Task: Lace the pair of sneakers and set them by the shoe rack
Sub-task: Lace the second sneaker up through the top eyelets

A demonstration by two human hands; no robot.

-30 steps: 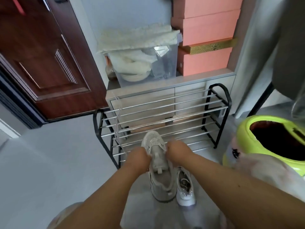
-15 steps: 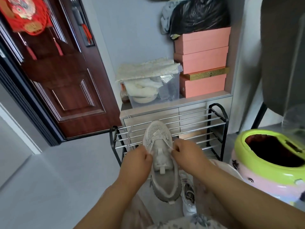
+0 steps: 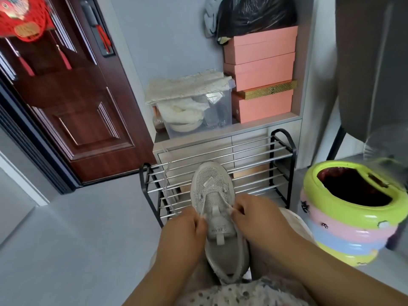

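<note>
Head view, grey floor [image 3: 66, 228], shoe rack [image 3: 220, 171], both hands [image 3: 185, 228] pinching sneaker [image 3: 217, 208] laces

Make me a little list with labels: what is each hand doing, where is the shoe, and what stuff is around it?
shoe: grey sneaker, toe pointing at the shoe rack
left hand: left hand pinches the lace on its side of the sneaker
right hand: right hand pinches the lace end on the other side
loose lace: one white lace hangs over the rack's bars
behind the rack: pink boxes, clear bin
right side: green-rimmed striped tub
left side: dark red door
</note>
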